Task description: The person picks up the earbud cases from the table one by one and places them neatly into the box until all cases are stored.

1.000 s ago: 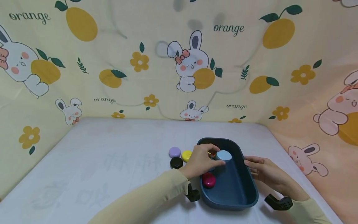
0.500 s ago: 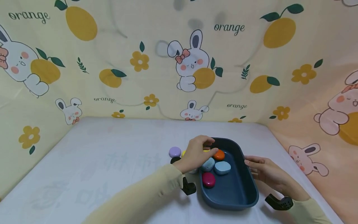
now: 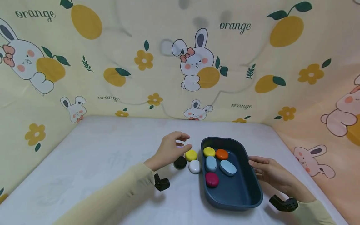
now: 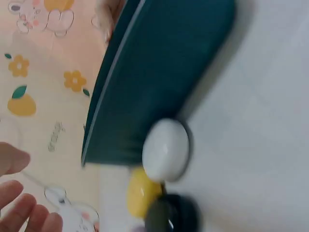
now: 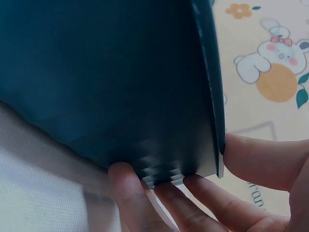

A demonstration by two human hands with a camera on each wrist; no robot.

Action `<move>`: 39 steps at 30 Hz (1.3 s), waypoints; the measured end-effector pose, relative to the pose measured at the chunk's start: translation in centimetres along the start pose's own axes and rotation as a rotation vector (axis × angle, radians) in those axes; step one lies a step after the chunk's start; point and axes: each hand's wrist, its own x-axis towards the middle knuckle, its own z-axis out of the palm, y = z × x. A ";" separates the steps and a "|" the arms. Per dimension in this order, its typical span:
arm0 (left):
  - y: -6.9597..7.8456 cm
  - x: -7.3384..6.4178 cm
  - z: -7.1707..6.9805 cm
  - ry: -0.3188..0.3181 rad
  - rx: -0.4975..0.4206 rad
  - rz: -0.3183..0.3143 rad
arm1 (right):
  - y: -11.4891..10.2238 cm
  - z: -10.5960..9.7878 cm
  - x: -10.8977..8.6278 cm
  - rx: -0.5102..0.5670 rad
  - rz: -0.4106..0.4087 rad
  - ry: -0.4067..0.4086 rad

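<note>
My left hand (image 3: 170, 149), holding nothing, hovers with bent, spread fingers just left of the tray. Under and beside it on the white cloth lie smooth pebble-like pieces: a yellow one (image 3: 191, 155), a black one (image 3: 180, 162) and a white one (image 3: 195, 167). A sliver of a lilac piece (image 4: 139, 229) shows in the left wrist view; my hand covers it in the head view. At the right side of the dark blue tray (image 3: 233, 200), my right hand (image 3: 271, 172) grips the wall, thumb at the rim and fingers against the outside.
Inside the tray are a yellow piece (image 3: 209, 152), an orange piece (image 3: 222, 154), two pale blue pieces, one (image 3: 228, 168) lying flat, and a crimson piece (image 3: 212, 180). A printed cloth wall (image 3: 157, 81) closes off the back and sides of the table.
My left hand has let go of a pale blue piece inside the tray and moved left, out over the loose pieces. The right hand has kept its hold on the tray.
</note>
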 end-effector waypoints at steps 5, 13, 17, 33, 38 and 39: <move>-1.4 -1.2 -1.5 -0.031 0.012 -0.035 | 0.1 -0.1 -0.1 0.013 0.003 0.003; -3.3 -1.9 -2.8 -0.018 0.023 -0.090 | -0.2 0.1 -0.1 0.000 0.010 0.019; -4.0 -1.9 -2.9 -0.017 0.037 -0.139 | -0.3 0.2 -0.1 0.003 0.019 0.024; -5.5 -1.0 -2.4 -0.049 -0.016 -0.150 | -0.1 0.2 -0.1 -0.016 0.017 0.029; -5.8 -0.8 -2.4 -0.063 -0.006 -0.170 | 0.0 0.2 -0.1 -0.017 0.003 0.025; -5.9 -0.8 -2.4 -0.067 -0.008 -0.169 | 0.0 0.2 -0.1 -0.018 0.000 0.027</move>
